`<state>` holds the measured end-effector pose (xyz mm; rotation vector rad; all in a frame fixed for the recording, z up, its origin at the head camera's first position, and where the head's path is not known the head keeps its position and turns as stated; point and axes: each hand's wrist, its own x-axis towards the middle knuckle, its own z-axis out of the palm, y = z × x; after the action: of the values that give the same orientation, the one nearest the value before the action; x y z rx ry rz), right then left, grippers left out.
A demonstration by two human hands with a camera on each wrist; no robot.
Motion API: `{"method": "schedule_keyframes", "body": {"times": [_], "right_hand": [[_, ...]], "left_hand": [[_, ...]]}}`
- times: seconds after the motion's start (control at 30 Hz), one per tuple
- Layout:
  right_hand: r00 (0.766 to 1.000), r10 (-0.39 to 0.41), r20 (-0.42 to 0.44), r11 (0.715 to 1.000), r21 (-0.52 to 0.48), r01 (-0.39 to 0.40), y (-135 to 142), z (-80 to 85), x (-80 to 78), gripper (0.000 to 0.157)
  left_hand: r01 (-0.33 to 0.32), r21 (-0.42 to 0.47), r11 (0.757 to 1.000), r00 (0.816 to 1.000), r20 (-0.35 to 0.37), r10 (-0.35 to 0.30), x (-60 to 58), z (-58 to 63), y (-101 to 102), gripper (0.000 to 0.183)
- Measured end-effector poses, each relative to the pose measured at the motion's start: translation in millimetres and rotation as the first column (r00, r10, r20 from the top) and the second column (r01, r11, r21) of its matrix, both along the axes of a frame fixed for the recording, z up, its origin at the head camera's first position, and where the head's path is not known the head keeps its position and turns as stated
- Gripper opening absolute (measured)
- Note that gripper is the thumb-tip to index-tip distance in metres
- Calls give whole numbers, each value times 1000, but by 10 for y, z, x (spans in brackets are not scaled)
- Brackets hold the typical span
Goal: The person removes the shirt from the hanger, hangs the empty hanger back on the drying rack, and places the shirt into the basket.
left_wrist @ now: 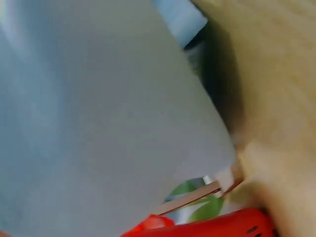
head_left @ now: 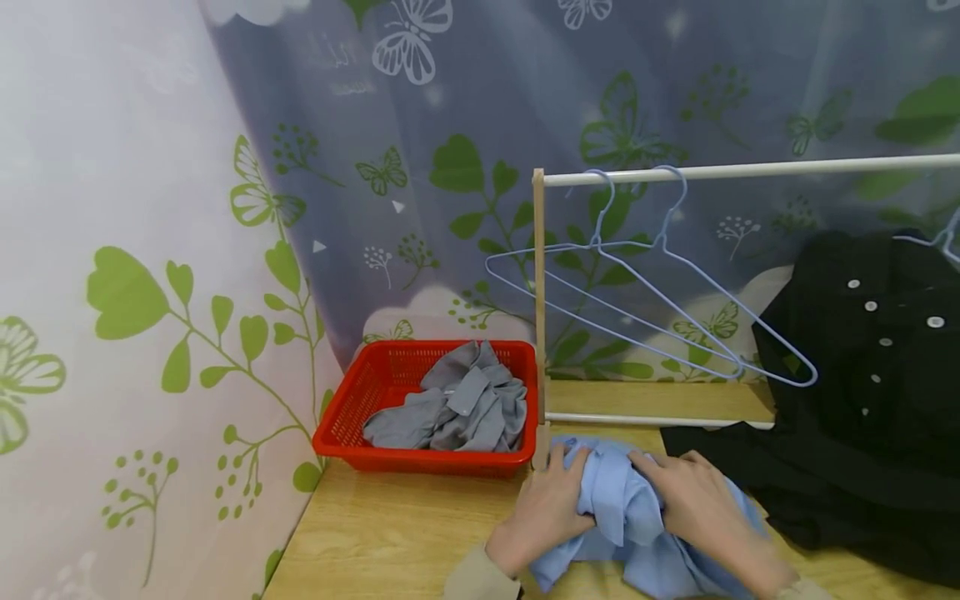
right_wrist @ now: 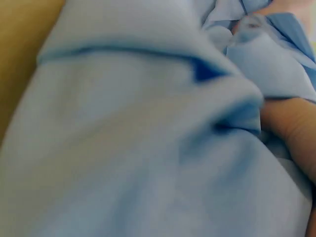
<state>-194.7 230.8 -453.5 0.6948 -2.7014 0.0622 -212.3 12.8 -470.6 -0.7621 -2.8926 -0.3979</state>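
A light blue collared shirt (head_left: 618,492) lies bunched on the table in front of the rack in the head view. My left hand (head_left: 549,507) grips it near the collar from the left, thumb toward the middle. From the right, my right hand (head_left: 693,498) holds the other side of the collar. Close, blurred cloth of the shirt (left_wrist: 113,108) fills most of the left wrist view. In the right wrist view the shirt (right_wrist: 148,138) spreads over nearly everything, with part of my right hand (right_wrist: 294,126) at the right edge, its fingertips hidden by folds.
A red basket (head_left: 427,460) with a grey garment (head_left: 476,400) stands left of the rack's wooden post (head_left: 540,292). Blue wire hangers (head_left: 705,275) hang from the white rail (head_left: 780,169). A black buttoned garment (head_left: 862,400) lies at the right on the wooden table (head_left: 382,533).
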Motion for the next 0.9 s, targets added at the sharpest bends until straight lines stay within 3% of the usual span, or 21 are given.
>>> {"method": "schedule_keyframes", "body": {"times": [0.13,0.37,0.57,0.9], "right_hand": [[989,-11,-148,1000,16,13,-12,164,75,64],[954,-13,-298,996,-87,-14,-54,296,189,71],[933,-29,-358,983,-181,-39,-99,427,219,69],[890,5,-456,967,-225,-121,-301,644,148,70]], "left_hand": [[-13,28,1000,992,-125,17,60,122,5,83],[10,98,995,978,-208,11,112,346,-32,82],[36,146,989,967,-255,3,138,493,-73,83],[53,191,980,935,-353,18,155,770,-292,84]]}}
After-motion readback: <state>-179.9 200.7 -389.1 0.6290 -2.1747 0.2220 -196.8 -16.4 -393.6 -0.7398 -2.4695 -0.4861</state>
